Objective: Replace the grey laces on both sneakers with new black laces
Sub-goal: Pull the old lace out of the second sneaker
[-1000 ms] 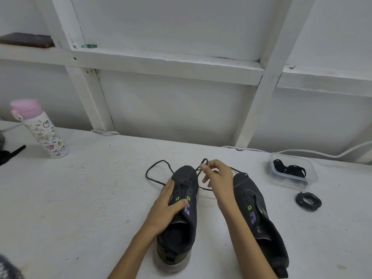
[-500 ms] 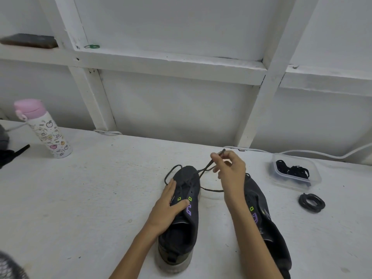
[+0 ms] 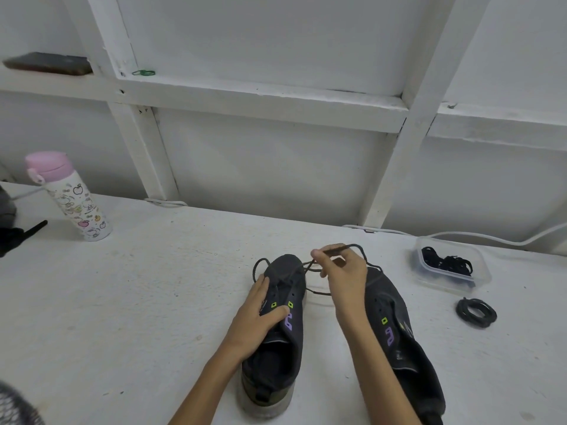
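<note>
Two dark grey sneakers stand side by side on the white table, toes away from me. My left hand [image 3: 260, 314] rests on the left sneaker [image 3: 282, 338], thumb across its eyelets. Above and between the toes, my right hand [image 3: 340, 271] pinches the tip of a dark lace [image 3: 313, 291] that runs through the left sneaker's front eyelets and loops over the table. The right sneaker [image 3: 399, 335] has bare eyelets and is partly hidden by my right forearm.
A clear plastic tub [image 3: 478, 280] holding black laces sits at the right, with a coiled black lace [image 3: 475, 312] in front of it. A pink-capped bottle [image 3: 73, 200] stands at the far left. A white cable [image 3: 491, 239] runs along the wall.
My right hand has drawn the lace end up and to the right, and the lace loop left of the toe has shrunk. My left hand has stayed on the left sneaker.
</note>
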